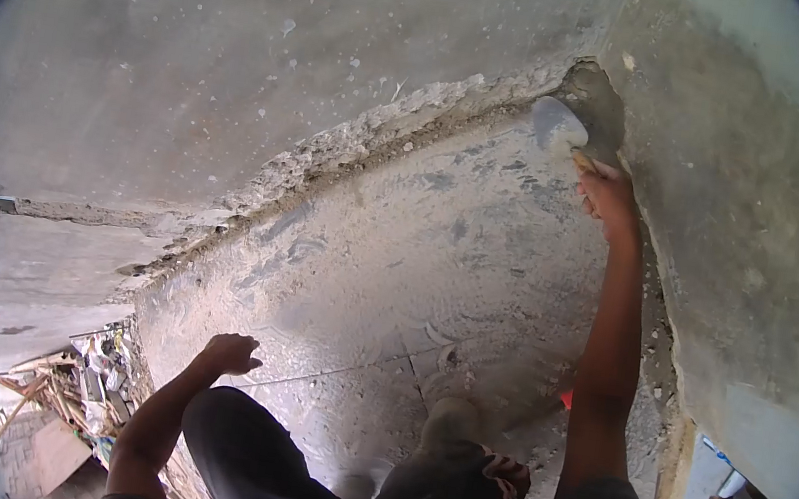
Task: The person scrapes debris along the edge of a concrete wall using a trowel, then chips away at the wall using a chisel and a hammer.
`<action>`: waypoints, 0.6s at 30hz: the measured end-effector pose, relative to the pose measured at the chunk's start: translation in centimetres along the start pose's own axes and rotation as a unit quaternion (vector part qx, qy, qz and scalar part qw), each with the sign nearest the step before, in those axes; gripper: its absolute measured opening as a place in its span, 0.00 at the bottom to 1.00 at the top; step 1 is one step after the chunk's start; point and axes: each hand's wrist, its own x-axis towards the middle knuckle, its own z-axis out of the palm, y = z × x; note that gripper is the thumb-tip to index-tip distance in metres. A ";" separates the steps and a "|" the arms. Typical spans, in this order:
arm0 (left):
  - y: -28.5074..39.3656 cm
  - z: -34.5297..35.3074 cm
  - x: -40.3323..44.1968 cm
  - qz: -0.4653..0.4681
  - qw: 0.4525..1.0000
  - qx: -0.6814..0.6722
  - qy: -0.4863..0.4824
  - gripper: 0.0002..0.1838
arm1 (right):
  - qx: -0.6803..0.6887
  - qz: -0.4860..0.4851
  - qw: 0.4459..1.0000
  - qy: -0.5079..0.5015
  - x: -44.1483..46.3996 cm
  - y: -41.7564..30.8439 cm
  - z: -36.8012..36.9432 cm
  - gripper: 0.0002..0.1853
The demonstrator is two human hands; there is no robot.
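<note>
One trowel (564,130), gripped in my right hand (608,196); figured a flat blade (552,120) suited that corner (588,81) best. Left hand (230,353) hung loose, empty.

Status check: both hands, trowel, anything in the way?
Right hand grips trowel; left hand by left knee, nothing seen in it. Trowel blade near far corner, contact unclear. Possible snag: crumbled wall edge.

The dusty grey tiled floor (356,274) wears a pale, streaky film. Beyond its thin dark straight tile joint (333,372), darker irregular grey patches (460,227) show through; small pale grit crumbs (461,366) lie scattered right of that joint.
</note>
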 end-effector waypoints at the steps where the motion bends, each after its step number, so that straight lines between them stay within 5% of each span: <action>1: 1.9 -2.7 -0.5 -0.009 0.999 0.042 -0.031 0.25 | -0.013 -0.013 0.999 0.041 0.5 0.8 0.5 0.20; 3: 8.3 -6.3 -3.0 -0.002 0.991 0.131 -0.002 0.27 | -0.071 -0.061 0.991 0.090 1.2 2.4 2.2 0.22; 5: 13.5 -9.0 -6.1 0.270 0.960 0.052 0.056 0.29 | -0.161 -0.126 0.974 0.101 0.0 4.3 6.5 0.23; 6: 14.8 -9.1 -6.4 0.365 0.928 -0.065 -0.027 0.29 | -0.196 -0.141 0.969 0.053 -2.6 4.0 9.3 0.25; 8: 17.9 -11.7 -7.9 0.354 0.893 -0.140 -0.240 0.25 | -0.218 -0.190 0.954 -0.076 -7.2 4.3 13.4 0.29; 9: 18.7 -12.0 -7.4 0.397 0.880 -0.100 -0.242 0.24 | -0.207 -0.224 0.939 -0.157 -7.9 4.8 14.2 0.31; 11: 19.7 -12.8 -5.9 0.476 0.843 -0.014 -0.251 0.23 | -0.185 -0.114 0.960 -0.175 -9.2 0.9 12.6 0.27; 12: 21.1 -12.3 -4.9 0.439 0.868 0.106 -0.209 0.26 | -0.171 -0.043 0.966 -0.190 -11.1 -0.6 11.9 0.25; 15: 23.2 -9.0 -2.8 0.454 0.867 0.092 -0.184 0.26 | -0.221 -0.076 0.971 -0.043 -9.3 -2.0 6.8 0.19; 18: 22.9 -6.7 -1.7 0.616 0.775 -0.052 -0.128 0.25 | -0.232 -0.079 0.963 0.108 -3.0 -0.1 2.5 0.20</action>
